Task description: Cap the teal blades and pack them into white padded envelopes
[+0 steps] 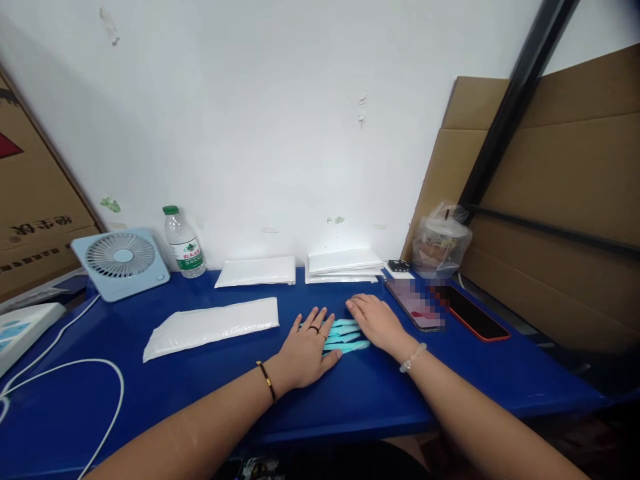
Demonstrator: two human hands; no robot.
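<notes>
Laying left grip (306, 347), released and with fingers splayed, over the left ends of slender turquoise strips (345, 339) near the middle of the blue tabletop (200, 393), well in from the front edge. Covering their right ends with right grip (376, 319); cannot tell whether clasping or merely resting. Showing open blue between both grips and the front edge, but only a narrow gap leftward to a flat white packet (215, 327). Finding less room toward the right edge, with a smartphone (400, 297) near right grip and a red-edged smartphone (475, 313) beyond. Counting along the back edge from left: pale-blue fan (120, 255), green-capped water bottle (185, 243), white mailer (257, 272), stack of white packets (345, 263), bagged cup (440, 243) toward the back right corner. Seeing a white cable (123, 387) looping near the front left corner.
</notes>
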